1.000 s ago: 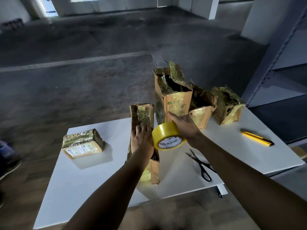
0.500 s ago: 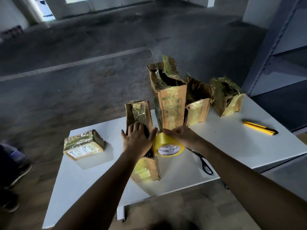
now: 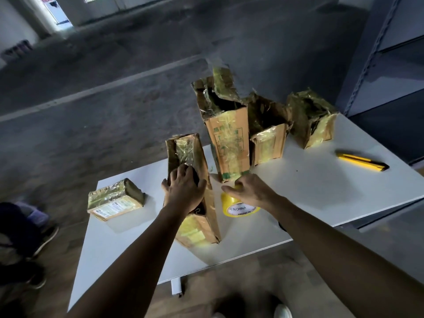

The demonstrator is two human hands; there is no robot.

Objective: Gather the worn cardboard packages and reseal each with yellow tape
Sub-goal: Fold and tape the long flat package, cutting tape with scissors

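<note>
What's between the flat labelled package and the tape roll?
In the head view, the tall upright package, with the left hand on it, stands between the flat labelled package and the tape roll.

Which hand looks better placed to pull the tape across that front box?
Probably the right hand: it holds the tape roll beside the box, while the left hand steadies that box upright.

The room is dim; daylight enters through a bright doorway (image 3: 57, 12) far back on the left. The white table (image 3: 321, 191) catches most light, with soft shadows beside the boxes (image 3: 229, 143), whose wrapping glints. The tape roll (image 3: 238, 206) glows yellow. Shoes (image 3: 43, 235) at the left edge smear; the shelf (image 3: 378, 53) on the right bows.
</note>
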